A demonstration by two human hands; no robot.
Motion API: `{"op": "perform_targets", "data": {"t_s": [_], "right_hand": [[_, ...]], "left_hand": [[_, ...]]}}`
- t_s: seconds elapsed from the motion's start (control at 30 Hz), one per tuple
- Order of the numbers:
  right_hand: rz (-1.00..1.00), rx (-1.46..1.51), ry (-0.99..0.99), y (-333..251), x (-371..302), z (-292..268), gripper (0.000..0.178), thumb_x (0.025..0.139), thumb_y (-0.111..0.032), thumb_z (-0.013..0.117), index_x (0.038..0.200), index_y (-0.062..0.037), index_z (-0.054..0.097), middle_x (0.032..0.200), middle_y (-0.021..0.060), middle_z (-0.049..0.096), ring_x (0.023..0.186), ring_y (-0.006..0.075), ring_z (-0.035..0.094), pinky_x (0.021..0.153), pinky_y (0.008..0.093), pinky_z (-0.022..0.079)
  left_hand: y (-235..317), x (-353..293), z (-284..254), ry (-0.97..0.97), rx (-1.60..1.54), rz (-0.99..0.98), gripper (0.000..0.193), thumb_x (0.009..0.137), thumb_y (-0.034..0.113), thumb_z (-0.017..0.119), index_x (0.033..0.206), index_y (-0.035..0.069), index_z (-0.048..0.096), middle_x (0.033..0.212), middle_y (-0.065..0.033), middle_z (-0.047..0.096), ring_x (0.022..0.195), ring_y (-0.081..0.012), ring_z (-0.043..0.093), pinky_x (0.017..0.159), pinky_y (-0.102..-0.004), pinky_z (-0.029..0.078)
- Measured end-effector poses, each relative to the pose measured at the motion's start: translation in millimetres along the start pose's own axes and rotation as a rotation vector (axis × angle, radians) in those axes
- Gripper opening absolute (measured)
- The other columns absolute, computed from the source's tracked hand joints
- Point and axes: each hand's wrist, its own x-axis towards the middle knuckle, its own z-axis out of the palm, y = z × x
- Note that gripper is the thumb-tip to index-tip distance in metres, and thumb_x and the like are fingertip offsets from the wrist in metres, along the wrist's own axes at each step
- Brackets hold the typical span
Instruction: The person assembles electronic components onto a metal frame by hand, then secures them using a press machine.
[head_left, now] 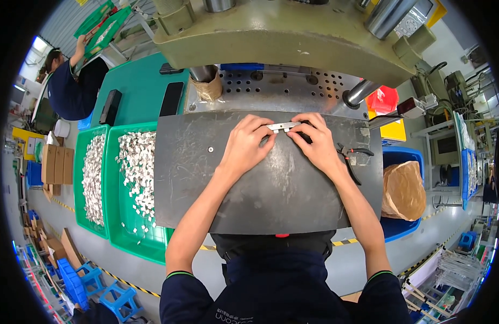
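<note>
Over one dark surface [271, 200], with two green bins [135, 247] at its left and one pair of pliers [345, 152] on its right, two forearms [203, 201] angle forward and inward, the left grip [248, 141] and right grip [316, 143] pinching opposite ends of one slim metal bar [282, 126] near the far edge.

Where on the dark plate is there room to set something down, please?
The dark plate is bare between the forearms, and left of them around a small disc. It's crowded where both hands hold the metal bar, and by the pliers.
</note>
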Motion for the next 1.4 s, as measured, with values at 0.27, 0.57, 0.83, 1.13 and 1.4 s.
{"op": "perform_targets", "data": {"t_s": [0.27, 0.57, 0.83, 1.13, 1.4], "right_hand": [[0.002, 0.020, -0.007, -0.2, 1.0, 1.0, 0.014, 0.086, -0.007, 0.082, 0.096, -0.0010, 0.074, 0.114, 0.0072, 0.070, 0.105, 0.0284, 0.063, 0.090, 0.0393, 0.052], [0.024, 0.026, -0.006, -1.9, -2.9, 0.6, 0.014, 0.085, -0.007, 0.083, 0.096, -0.0012, 0.075, 0.113, 0.0069, 0.071, 0.105, 0.0280, 0.064, 0.090, 0.0390, 0.051], [-0.007, -0.005, 0.007, -3.9, 3.7, -2.0, 0.018, 0.084, -0.007, 0.083, 0.095, -0.0020, 0.069, 0.112, 0.0079, 0.071, 0.105, 0.0292, 0.064, 0.093, 0.0404, 0.049], [0.033, -0.076, -0.031, -0.5, 16.1, -3.0, 0.030, 0.084, -0.013, 0.083, 0.108, -0.0050, 0.066, 0.115, 0.0090, 0.069, 0.111, 0.0306, 0.063, 0.098, 0.0434, 0.046], [-0.069, -0.396, 0.276, 77.4, 160.4, -26.1, 0.043, 0.093, -0.032, 0.076, 0.126, -0.0055, 0.069, 0.128, 0.0172, 0.069, 0.121, 0.0344, 0.064, 0.104, 0.0421, 0.050]], "left_hand": [[1.4, -1.5, -3.6, -0.018, 0.012, 0.005, 0.012, 0.080, 0.004, 0.082, 0.091, 0.002, 0.076, 0.107, -0.0068, 0.076, 0.098, -0.0279, 0.069, 0.083, -0.0390, 0.058], [2.7, -1.8, -1.7, -0.009, 0.007, 0.017, 0.012, 0.081, 0.003, 0.081, 0.091, 0.002, 0.076, 0.107, -0.0067, 0.076, 0.096, -0.0279, 0.069, 0.082, -0.0388, 0.058], [2.2, 3.1, -1.0, -0.013, 0.007, 0.007, 0.014, 0.080, 0.003, 0.081, 0.092, 0.002, 0.075, 0.106, -0.0078, 0.077, 0.096, -0.0276, 0.069, 0.081, -0.0389, 0.058], [-9.0, 11.2, 0.5, -0.009, -0.069, -0.030, 0.020, 0.079, 0.005, 0.081, 0.097, 0.002, 0.072, 0.102, -0.0099, 0.076, 0.099, -0.0299, 0.069, 0.088, -0.0405, 0.056], [-0.5, 8.0, -1.3, 0.010, 0.008, 0.031, 0.041, 0.086, 0.018, 0.079, 0.123, 0.008, 0.065, 0.133, -0.0140, 0.057, 0.121, -0.0360, 0.055, 0.103, -0.0465, 0.048]]}}
